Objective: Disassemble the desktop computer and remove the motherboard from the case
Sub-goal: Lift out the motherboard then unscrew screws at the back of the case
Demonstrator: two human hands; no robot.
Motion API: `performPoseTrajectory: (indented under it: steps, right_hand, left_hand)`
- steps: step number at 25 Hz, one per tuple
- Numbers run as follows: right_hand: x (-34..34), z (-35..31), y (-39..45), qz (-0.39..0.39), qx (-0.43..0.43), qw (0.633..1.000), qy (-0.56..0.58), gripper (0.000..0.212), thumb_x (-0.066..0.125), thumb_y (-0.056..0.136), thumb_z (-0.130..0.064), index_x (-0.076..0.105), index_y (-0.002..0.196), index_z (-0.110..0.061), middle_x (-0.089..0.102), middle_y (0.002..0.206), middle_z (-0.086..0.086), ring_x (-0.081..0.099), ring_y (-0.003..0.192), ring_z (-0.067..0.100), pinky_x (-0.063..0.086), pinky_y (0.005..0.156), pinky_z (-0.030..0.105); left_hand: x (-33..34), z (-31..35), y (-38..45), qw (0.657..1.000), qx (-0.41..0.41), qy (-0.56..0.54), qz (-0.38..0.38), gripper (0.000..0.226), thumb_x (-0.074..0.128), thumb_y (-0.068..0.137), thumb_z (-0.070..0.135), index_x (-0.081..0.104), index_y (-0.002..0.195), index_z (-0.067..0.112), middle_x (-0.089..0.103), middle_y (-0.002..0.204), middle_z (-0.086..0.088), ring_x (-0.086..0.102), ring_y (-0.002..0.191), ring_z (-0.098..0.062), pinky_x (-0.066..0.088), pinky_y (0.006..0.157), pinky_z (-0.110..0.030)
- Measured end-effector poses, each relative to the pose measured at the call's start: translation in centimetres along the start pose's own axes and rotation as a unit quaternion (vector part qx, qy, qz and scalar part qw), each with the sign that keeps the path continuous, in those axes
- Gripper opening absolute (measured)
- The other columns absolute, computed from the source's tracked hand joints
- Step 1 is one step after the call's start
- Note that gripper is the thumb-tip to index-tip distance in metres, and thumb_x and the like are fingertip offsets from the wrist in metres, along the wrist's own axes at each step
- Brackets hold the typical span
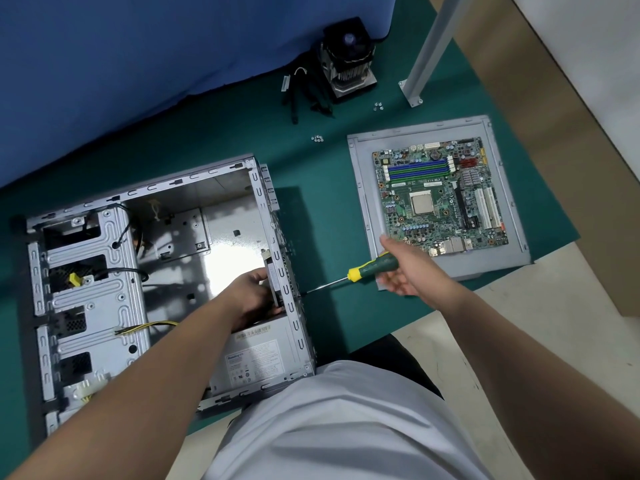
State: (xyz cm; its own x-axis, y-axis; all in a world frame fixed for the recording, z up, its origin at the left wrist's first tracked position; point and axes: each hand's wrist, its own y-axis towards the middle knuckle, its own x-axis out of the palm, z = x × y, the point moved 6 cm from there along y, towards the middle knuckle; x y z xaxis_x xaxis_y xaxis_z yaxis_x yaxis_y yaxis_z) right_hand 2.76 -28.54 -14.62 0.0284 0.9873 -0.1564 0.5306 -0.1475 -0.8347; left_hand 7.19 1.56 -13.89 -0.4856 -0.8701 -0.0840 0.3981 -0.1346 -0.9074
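Note:
The open grey computer case lies on its side at the left of the green mat. The motherboard rests outside it, on the grey side panel to the right. My left hand reaches inside the case and grips a part against the rear wall, just above the power supply. My right hand holds a green and yellow screwdriver. Its tip touches the outside of the case's rear wall near my left hand.
A CPU cooler with fan and black cables lie at the back of the mat. Small screws and more screws sit loose nearby. A white metal post stands at the back right. Blue cloth covers the far left.

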Motion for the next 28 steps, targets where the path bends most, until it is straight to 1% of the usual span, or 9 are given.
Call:
performPoseTrajectory:
  steps: [2, 5, 9, 12, 16, 20, 23, 27, 28]
  right_hand:
    - [-0.7, -0.3, 0.3, 0.042, -0.023, 0.995, -0.088, 0.05, 0.041, 0.103, -0.059, 0.059, 0.098, -0.013, 0.061, 0.065, 0.005, 0.049, 0.043, 0.01, 0.035, 0.044, 0.02]
    - [0.0, -0.1, 0.4, -0.001, -0.026, 0.999, 0.033, 0.011, 0.049, 0.101, -0.022, 0.054, 0.098, -0.013, 0.06, 0.08, 0.012, 0.051, 0.055, 0.013, 0.037, 0.05, 0.026]
    - [-0.4, -0.1, 0.4, 0.022, -0.031, 0.998, -0.054, 0.047, 0.043, 0.101, -0.057, 0.058, 0.098, -0.013, 0.067, 0.073, 0.017, 0.048, 0.044, 0.013, 0.033, 0.041, 0.021]
    - [-0.3, -0.4, 0.1, 0.007, -0.034, 0.999, -0.017, 0.012, 0.047, 0.101, -0.025, 0.053, 0.098, -0.016, 0.061, 0.085, 0.017, 0.05, 0.054, 0.014, 0.036, 0.05, 0.028]
    - [-0.1, -0.5, 0.0, 0.006, -0.024, 0.997, -0.073, 0.032, 0.041, 0.104, -0.049, 0.053, 0.105, -0.019, 0.064, 0.074, 0.012, 0.049, 0.047, 0.016, 0.033, 0.046, 0.023]
    - [0.0, -0.8, -0.1, 0.0, -0.034, 0.999, 0.022, 0.005, 0.048, 0.099, -0.016, 0.053, 0.099, -0.018, 0.06, 0.088, 0.015, 0.057, 0.058, 0.017, 0.039, 0.051, 0.027]
    - [0.0, -0.9, 0.2, 0.015, -0.044, 0.997, -0.066, 0.033, 0.041, 0.105, -0.05, 0.055, 0.101, -0.02, 0.065, 0.07, 0.01, 0.052, 0.045, 0.014, 0.035, 0.042, 0.021]
    - [0.0, -1.3, 0.5, 0.02, -0.051, 0.998, -0.012, 0.013, 0.045, 0.099, -0.012, 0.054, 0.094, -0.02, 0.06, 0.086, 0.013, 0.058, 0.06, 0.019, 0.04, 0.052, 0.029]
    - [0.0, -1.3, 0.4, 0.022, -0.047, 0.999, -0.018, 0.011, 0.045, 0.1, -0.013, 0.053, 0.097, -0.019, 0.062, 0.089, 0.015, 0.06, 0.061, 0.023, 0.041, 0.053, 0.03]
  left_hand:
    - [0.0, 0.0, -0.1, 1.0, 0.0, -0.001, 0.002, 0.04, 0.04, 0.097, -0.023, 0.064, 0.091, 0.008, 0.073, 0.06, -0.005, 0.07, 0.05, -0.014, 0.054, 0.046, -0.021]
    - [0.1, 0.1, -0.3, 1.0, -0.002, -0.013, -0.003, 0.039, 0.041, 0.097, -0.022, 0.064, 0.092, 0.009, 0.073, 0.061, -0.006, 0.071, 0.051, -0.015, 0.056, 0.047, -0.022]
    - [0.1, 0.3, -0.5, 1.0, 0.004, 0.012, -0.001, 0.038, 0.041, 0.097, -0.022, 0.062, 0.092, 0.009, 0.072, 0.057, -0.002, 0.069, 0.049, -0.011, 0.053, 0.046, -0.019]
    - [0.1, 0.5, -0.6, 1.0, 0.01, 0.03, 0.003, 0.037, 0.04, 0.098, -0.022, 0.061, 0.092, 0.009, 0.07, 0.054, 0.001, 0.068, 0.047, -0.008, 0.051, 0.044, -0.016]
    - [0.2, 0.7, -0.8, 1.0, 0.012, 0.02, 0.006, 0.04, 0.038, 0.097, -0.023, 0.06, 0.089, 0.01, 0.07, 0.054, 0.001, 0.068, 0.046, -0.008, 0.051, 0.044, -0.016]
    - [0.3, 0.5, -0.8, 1.0, 0.007, 0.005, 0.001, 0.039, 0.039, 0.098, -0.022, 0.061, 0.09, 0.009, 0.071, 0.056, -0.002, 0.069, 0.048, -0.01, 0.054, 0.046, -0.019]
    - [0.2, 0.6, -0.8, 1.0, 0.008, 0.009, 0.002, 0.035, 0.04, 0.098, -0.021, 0.06, 0.092, 0.006, 0.07, 0.055, -0.001, 0.068, 0.047, -0.009, 0.053, 0.046, -0.018]
    - [0.2, 0.5, -0.8, 1.0, 0.002, -0.008, -0.003, 0.037, 0.039, 0.097, -0.023, 0.061, 0.092, 0.006, 0.071, 0.06, -0.005, 0.069, 0.048, -0.011, 0.054, 0.046, -0.02]
    - [0.2, 0.5, -0.8, 1.0, 0.002, -0.011, -0.002, 0.037, 0.039, 0.097, -0.024, 0.061, 0.093, 0.006, 0.071, 0.062, -0.006, 0.069, 0.049, -0.012, 0.055, 0.047, -0.02]
